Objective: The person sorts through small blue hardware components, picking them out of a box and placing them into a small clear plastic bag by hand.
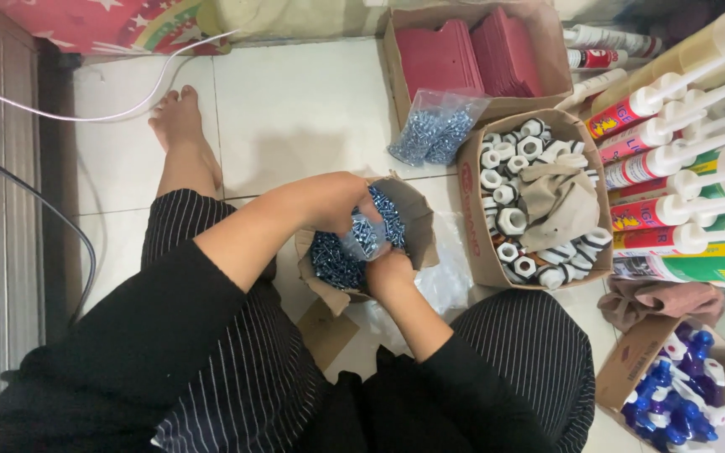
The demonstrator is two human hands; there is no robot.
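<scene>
Hardware stockroom floor: sealant tubes (673,159), boxed pipe fittings (513,180), bagged screws (434,130)

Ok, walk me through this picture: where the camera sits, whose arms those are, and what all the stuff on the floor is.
The camera is worn on the person's head and looks down, so you see their own lap, arms and a bare foot on the white tiled floor. There is no machine, just two bare hands.

Both hands are over a small open box full of screws. The left hand and right hand hold a small clear bag with screws in it between them.

Around it: a bigger box of white plastic fittings with a crumpled paper on top, a sealed bag of screws behind it, and a box of red sheets at the top. On the right lies a row of sealant tubes, and at the bottom right a box of blue and white spray nozzles.
</scene>
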